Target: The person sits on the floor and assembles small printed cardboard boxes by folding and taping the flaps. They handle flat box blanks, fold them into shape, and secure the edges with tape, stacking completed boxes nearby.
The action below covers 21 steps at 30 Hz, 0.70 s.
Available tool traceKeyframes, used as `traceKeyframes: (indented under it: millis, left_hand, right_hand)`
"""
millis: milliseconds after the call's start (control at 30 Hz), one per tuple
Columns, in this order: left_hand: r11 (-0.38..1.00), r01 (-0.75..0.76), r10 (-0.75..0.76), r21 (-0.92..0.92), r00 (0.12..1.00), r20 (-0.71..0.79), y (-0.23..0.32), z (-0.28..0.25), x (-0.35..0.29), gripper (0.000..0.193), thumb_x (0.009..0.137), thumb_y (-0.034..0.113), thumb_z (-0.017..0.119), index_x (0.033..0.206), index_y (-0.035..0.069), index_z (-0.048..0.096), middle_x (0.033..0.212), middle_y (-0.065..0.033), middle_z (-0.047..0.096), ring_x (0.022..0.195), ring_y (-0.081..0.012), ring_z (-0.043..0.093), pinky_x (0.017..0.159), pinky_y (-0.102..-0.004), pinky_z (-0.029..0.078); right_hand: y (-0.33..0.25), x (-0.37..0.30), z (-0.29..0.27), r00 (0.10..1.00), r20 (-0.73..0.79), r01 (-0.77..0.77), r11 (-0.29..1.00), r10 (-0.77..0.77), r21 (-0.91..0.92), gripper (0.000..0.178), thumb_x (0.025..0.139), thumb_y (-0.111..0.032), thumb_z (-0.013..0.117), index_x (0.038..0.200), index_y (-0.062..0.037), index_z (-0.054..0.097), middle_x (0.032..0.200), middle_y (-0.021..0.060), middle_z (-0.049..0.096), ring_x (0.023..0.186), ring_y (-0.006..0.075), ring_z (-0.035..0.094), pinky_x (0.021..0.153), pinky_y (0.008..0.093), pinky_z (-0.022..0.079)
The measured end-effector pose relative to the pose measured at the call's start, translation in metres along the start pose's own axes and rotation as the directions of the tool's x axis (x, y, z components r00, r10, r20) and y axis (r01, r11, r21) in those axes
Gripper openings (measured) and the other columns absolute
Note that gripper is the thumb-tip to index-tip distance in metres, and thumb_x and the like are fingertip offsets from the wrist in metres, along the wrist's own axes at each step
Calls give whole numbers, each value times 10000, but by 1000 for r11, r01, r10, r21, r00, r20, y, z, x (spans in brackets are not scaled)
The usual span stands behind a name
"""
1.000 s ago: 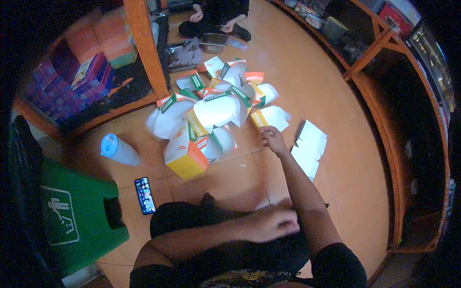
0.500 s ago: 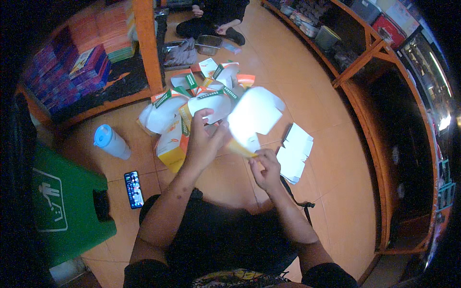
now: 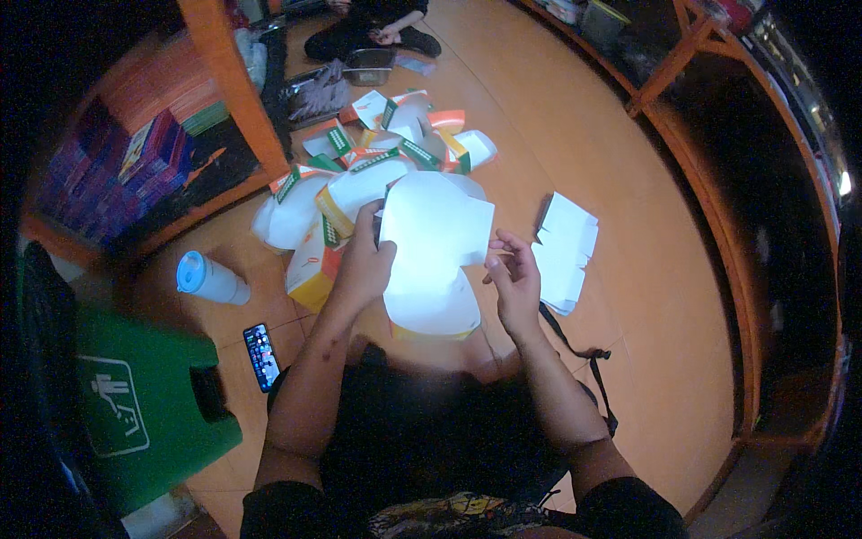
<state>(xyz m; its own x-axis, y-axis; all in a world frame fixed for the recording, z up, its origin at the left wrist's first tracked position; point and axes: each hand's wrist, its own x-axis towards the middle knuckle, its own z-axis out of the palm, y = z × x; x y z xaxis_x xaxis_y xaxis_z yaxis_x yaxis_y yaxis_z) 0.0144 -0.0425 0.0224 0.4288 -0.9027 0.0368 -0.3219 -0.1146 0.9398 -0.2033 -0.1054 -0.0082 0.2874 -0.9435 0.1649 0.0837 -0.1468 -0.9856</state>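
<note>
A cardboard food box [image 3: 429, 242], part folded, faces me with its bright white inner side. My left hand [image 3: 364, 265] grips its left edge, thumb on the white face and the other fingers behind. My right hand [image 3: 514, 280] is just off the box's right flap, its fingers apart and slightly bent, with nothing visible in them. Beyond the held box lies a loose heap of folded food boxes [image 3: 359, 193], white inside with orange, green and yellow outsides. Right of my right hand, flat white box blanks [image 3: 566, 256] rest on the floor.
A blue-lidded tumbler [image 3: 213, 278], a lit phone [image 3: 261, 357] and a green bin [image 3: 153, 395] are at left. Stacked packs [image 3: 135, 171] fill an orange shelf. At the far end another person [image 3: 377, 31] sits near plastic containers [image 3: 369, 65]. An orange-framed shelf [image 3: 700, 171] runs along the right.
The box has come nearer and turned its white side toward me. My right hand has let go of its lower edge and moved up beside the right flap. The view has shifted somewhat.
</note>
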Motion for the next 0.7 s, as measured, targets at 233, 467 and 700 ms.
traceKeyframes:
  millis: [233, 467, 700]
  left_hand:
    - [973, -211, 230, 94, 918, -323, -14, 45, -7, 385, 872, 41, 570, 1236, 18, 444, 1092, -160, 586, 1019, -239, 603, 880, -356, 483]
    - [651, 266, -189, -711, 964, 187, 4, 40, -18, 151, 952, 172, 570, 980, 24, 561, 852, -57, 608, 733, -141, 634, 605, -272, 547]
    - [894, 118, -80, -433, 991, 105, 2, 39, -20, 153, 938, 158, 582, 952, 5, 579, 854, -71, 621, 736, -152, 640, 626, -292, 562]
  right_hand:
    - [4, 7, -6, 996, -49, -76, 997, 78, 27, 140, 882, -52, 642, 1000, 20, 617, 864, 48, 627, 753, 88, 586, 647, 243, 493]
    - [-6, 11, -4, 934, 50, 340, 836, -354, -431, 132, 812, -30, 659, 942, -44, 675, 847, 102, 637, 750, 227, 635, 684, 298, 506]
    - [-6, 6, 7, 903, 103, 411, 766, -417, -495, 131, 805, 9, 642, 932, 3, 673, 799, 125, 629, 725, 223, 623, 663, 308, 496]
